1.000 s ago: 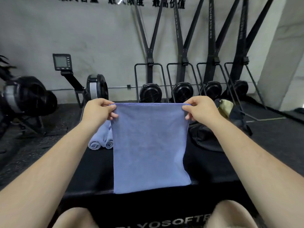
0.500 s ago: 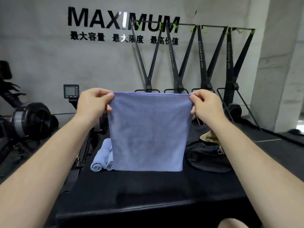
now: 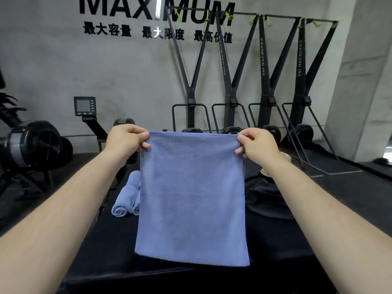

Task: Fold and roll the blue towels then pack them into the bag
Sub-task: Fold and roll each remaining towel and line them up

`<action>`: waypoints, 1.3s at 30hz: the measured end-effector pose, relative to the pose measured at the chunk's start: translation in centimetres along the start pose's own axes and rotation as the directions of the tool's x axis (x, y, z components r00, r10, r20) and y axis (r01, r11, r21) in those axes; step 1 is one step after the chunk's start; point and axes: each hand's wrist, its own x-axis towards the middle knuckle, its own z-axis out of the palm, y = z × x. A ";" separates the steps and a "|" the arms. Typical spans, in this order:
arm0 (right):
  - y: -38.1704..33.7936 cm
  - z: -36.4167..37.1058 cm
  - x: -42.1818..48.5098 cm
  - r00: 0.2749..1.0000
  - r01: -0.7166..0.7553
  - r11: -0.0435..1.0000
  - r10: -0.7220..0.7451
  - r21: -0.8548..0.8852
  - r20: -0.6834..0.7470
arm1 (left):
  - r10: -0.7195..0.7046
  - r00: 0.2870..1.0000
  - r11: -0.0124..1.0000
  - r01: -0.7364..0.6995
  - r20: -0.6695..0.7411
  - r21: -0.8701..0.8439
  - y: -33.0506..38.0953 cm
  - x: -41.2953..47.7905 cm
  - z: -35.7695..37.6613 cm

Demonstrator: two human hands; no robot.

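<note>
Blue towel hangs flat in front of me, held up by its top edge above the bench. My left hand pinches the top-left corner, thumb and fingers curled on the hem. My right hand pinches the top-right corner the same way. The hands are spread apart, top edge taut and level between them. The bottom edge hangs low over the near part of the bench; can't tell if it touches the black surface.

Two rolled blue towels lie side by side on the bench to the left, beyond the hanging one. The sheet covers part of the right roll, so only its left edge and end show.

Black bag sits on the bench to the right. My right forearm and the towel cover much of it. Something pale shows at its top edge, mostly hidden; can't identify it.

Behind: a grey wall with "MAXIMUM" lettering, its top cut off by the frame. Four ski machines stand against the wall, their flywheels partly hidden behind the towel and my hands. Rowing machine monitor at left, and a dark fan-wheel machine cut off by the left border.
</note>
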 end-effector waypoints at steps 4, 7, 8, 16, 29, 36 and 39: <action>1.7 2.7 2.1 1.000 -0.004 1.000 0.004 0.002 0.028 | -0.022 1.000 0.999 0.021 -0.016 -0.043 -1.7 2.6 1.3; 1.4 3.1 3.6 0.998 0.051 0.998 -0.053 -0.044 -0.044 | 0.025 0.999 0.996 -0.030 -0.048 -0.087 -1.7 4.3 1.8; 1.2 3.1 3.8 0.996 0.062 0.998 -0.064 -0.032 -0.069 | 0.043 0.997 0.993 -0.049 -0.060 -0.109 -1.7 4.6 1.9; 4.3 4.9 -0.2 0.987 -0.094 0.986 0.110 0.140 -0.117 | -0.080 0.995 0.959 0.061 -0.054 -0.277 -5.9 0.8 2.5; 17.9 12.1 -20.2 0.867 -0.498 0.867 0.497 0.019 0.041 | -0.409 0.913 0.909 0.409 -0.019 0.083 -24.7 -18.2 5.5; 16.9 11.5 -21.0 0.874 -0.482 0.876 0.482 -0.016 0.053 | -0.411 0.911 0.901 0.399 0.043 0.170 -24.6 -19.2 4.1; 16.8 11.4 -21.7 0.873 -0.477 0.874 0.483 -0.097 0.062 | -0.368 0.928 0.906 0.344 0.055 0.247 -24.1 -19.7 3.7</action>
